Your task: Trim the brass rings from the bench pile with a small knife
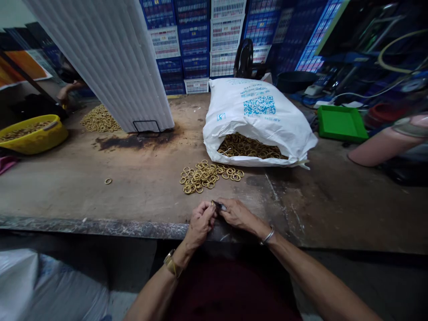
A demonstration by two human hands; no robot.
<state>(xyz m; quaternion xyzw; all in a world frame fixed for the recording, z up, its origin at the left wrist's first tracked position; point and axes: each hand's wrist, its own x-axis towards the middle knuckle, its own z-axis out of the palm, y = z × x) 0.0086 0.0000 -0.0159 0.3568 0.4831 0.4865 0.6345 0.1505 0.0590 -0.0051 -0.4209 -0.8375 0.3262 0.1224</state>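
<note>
Close work at the front edge of the tabletop [147, 191]
Left hand [201, 219] pinches a gold-coloured ring [212, 203], seemingly steadying it for the dark tool [219, 206] the right hand [238, 214] grips; loose rings [200, 176] lie within reach.

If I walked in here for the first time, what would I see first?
Probably the big white sack on the table, its open mouth showing golden rings, with a loose pile in front. Next, perhaps the tall white panel at back left. Near the table's front edge, the left hand pinches what looks like a ring beside the right hand's small dark tool.
</note>
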